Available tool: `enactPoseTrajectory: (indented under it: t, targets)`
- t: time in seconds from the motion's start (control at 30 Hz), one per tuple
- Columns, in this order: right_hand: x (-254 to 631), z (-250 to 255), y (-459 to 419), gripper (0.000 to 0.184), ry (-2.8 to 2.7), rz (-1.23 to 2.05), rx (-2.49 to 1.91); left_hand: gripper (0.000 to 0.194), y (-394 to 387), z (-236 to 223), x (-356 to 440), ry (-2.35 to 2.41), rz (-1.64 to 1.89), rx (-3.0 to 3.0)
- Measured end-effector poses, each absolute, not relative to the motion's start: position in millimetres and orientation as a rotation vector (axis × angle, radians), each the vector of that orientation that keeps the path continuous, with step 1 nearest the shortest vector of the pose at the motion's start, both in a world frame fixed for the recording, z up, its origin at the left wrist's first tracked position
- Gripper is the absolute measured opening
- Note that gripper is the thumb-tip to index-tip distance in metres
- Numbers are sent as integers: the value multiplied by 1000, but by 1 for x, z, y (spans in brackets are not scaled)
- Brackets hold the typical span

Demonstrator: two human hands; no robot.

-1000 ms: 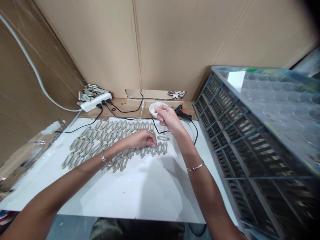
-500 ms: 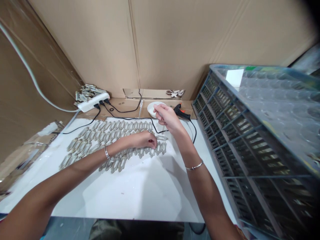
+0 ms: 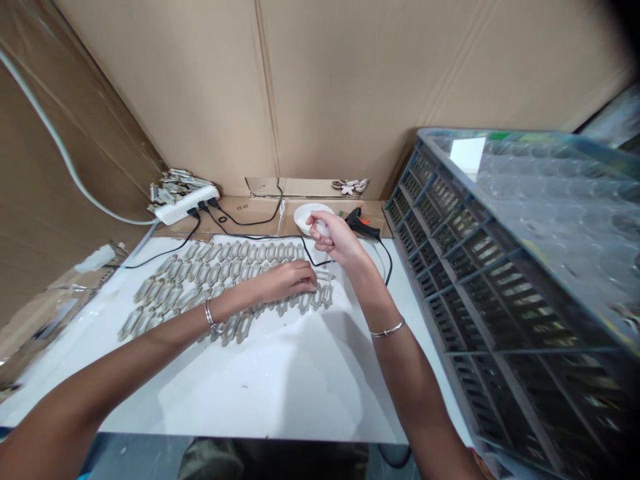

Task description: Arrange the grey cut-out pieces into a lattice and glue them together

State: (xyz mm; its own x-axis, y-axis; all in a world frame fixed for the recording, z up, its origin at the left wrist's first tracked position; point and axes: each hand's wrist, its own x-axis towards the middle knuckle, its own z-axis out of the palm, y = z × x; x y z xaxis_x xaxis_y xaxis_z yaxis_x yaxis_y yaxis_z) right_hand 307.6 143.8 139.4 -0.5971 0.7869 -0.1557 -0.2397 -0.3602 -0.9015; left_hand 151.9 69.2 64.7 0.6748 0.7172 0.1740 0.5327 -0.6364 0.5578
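Rows of small greyish oblong frame pieces with pointed ends (image 3: 233,267) lie on the white tabletop. My left hand (image 3: 290,279) is over the right part of these rows. Its fingers are bent together and reach down at one of the pieces; what is between the fingertips is hidden. Just beyond it, my right hand (image 3: 337,240) is raised and closed around a whitish, translucent thing (image 3: 323,229), mostly covered by the fingers. The hand is in front of a white bowl (image 3: 303,215). A slim pointed piece (image 3: 325,275) lies between the two hands.
A black glue gun (image 3: 363,224) with an orange trigger lies at the back right. A white power strip (image 3: 187,205) with black cables stands at the back left, by a pile of similar pieces (image 3: 180,183). A tall grey crate (image 3: 465,267) borders the right side; cardboard walls surround the table.
My left hand's fingers have drawn closer together and shifted slightly at the pieces. My right hand has turned a little and moved slightly lower, showing more of the whitish thing in it.
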Motion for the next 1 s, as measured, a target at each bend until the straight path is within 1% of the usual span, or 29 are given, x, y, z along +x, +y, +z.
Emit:
enactPoseTrajectory:
  t: [0.1, 0.17, 0.3, 0.4, 0.63, 0.93, 1.0]
  targets:
    - [310, 139, 148, 10, -1092, 2100, -804, 31, 60, 76, 151, 1103, 568, 2405]
    - [311, 139, 149, 5, -1041, 2115, -806, 33, 53, 79, 149, 1133, 532, 2458]
    - [310, 140, 148, 17, -986, 2098, -835, 38, 36, 72, 146, 1209, 428, 2675]
    - [309, 142, 146, 22, -979, 2090, -850, 44, 23, 63, 148, 1273, 351, 2831]
    - [309, 145, 144, 22, -964, 2095, -843, 37, 9, 56, 156, 1279, 253, 3005]
    - [307, 139, 141, 21, -1159, 2017, -774, 34, 15, 52, 155, 1315, 298, 2962]
    - [307, 138, 141, 18, -1224, 2018, -779, 35, 16, 51, 157, 1328, 310, 2951]
